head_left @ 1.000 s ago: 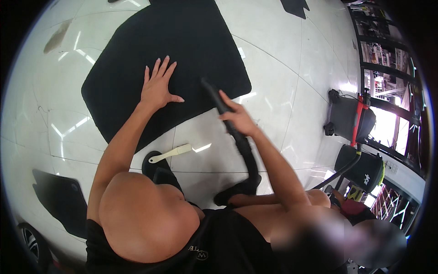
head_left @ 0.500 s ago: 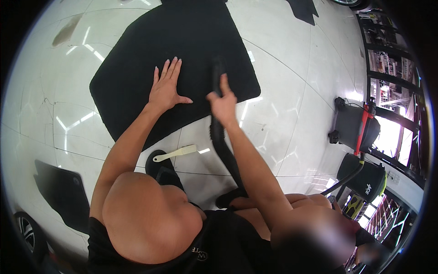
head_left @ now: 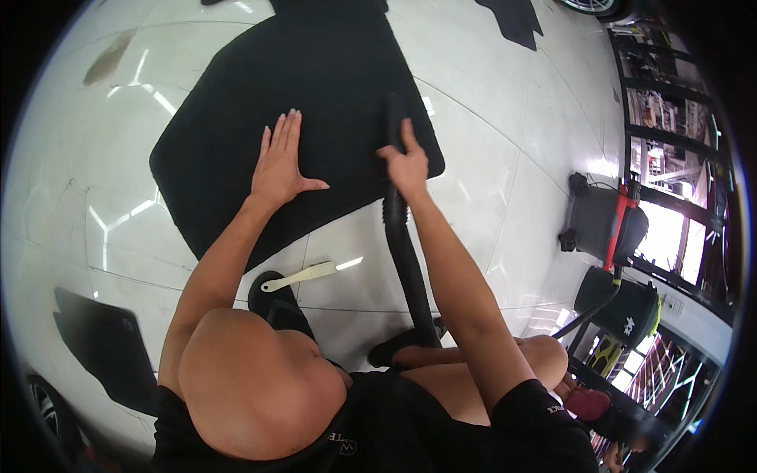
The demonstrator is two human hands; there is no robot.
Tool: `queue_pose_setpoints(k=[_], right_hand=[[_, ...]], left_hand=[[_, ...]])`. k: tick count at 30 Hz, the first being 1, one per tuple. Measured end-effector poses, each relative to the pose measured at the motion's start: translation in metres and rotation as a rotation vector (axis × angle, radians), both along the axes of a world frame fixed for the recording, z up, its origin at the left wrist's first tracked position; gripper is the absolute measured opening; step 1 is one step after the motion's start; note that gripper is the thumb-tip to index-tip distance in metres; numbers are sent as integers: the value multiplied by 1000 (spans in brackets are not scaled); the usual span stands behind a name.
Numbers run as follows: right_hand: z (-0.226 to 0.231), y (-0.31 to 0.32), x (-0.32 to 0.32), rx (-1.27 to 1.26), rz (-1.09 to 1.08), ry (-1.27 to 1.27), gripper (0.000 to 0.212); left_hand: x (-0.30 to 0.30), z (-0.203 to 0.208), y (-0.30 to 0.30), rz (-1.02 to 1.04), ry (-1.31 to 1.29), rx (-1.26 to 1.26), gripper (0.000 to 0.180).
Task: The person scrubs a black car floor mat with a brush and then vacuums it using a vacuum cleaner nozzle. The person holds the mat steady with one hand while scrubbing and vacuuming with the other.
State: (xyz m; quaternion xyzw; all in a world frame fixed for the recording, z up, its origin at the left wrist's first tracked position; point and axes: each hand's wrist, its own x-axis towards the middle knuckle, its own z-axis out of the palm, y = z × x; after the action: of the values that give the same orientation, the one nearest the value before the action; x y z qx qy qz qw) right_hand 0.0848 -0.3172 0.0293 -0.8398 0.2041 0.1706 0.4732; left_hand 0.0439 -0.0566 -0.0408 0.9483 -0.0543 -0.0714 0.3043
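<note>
A large black carpet mat lies on the floor in front of me. My left hand rests flat on its middle, fingers stretched out and thumb spread to the side. My right hand is closed round the black vacuum hose close to its nozzle end, over the mat's right part. The nozzle's tip blends into the dark mat and is hard to make out. From that hand the ribbed hose runs back toward my right foot. A cream-handled brush lies beside my left shoe, its handle end overlapping the shoe.
Smaller dark mats lie at the left and far right. Wheeled black machines, one with a red handle, stand along the right by the shelves. A car wheel shows at lower left. Another person is partly visible at lower right.
My right hand and the hose have moved to the right across the mat. My left hand stays flat on it. The view has shifted slightly.
</note>
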Motion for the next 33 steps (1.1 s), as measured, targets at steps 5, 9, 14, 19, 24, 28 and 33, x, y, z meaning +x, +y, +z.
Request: queue_pose_setpoints(k=[5,9,14,19,24,28,33], right_hand=[[-14,27,-42,-146,504,-127,95],[-4,-28,-11,-121,318,-156,94],[-26,0,-71,22,521,-163,97],[-19,-58,-51,153,279,-86,86],[22,-1,-101,194,823,96,88],[-31,-72,-75,19,282,-231,91],[-9,-12,-117,74,763,18,89]], left_hand=[[2,0,-6,-30,-11,23,161],[1,0,-5,-18,-8,11,161],[4,1,-4,-22,-32,39,160],[3,3,-8,-23,3,19,158],[1,-3,-2,-21,-16,79,157],[8,5,-18,-51,1,55,156],[5,2,-7,-34,-24,69,156]])
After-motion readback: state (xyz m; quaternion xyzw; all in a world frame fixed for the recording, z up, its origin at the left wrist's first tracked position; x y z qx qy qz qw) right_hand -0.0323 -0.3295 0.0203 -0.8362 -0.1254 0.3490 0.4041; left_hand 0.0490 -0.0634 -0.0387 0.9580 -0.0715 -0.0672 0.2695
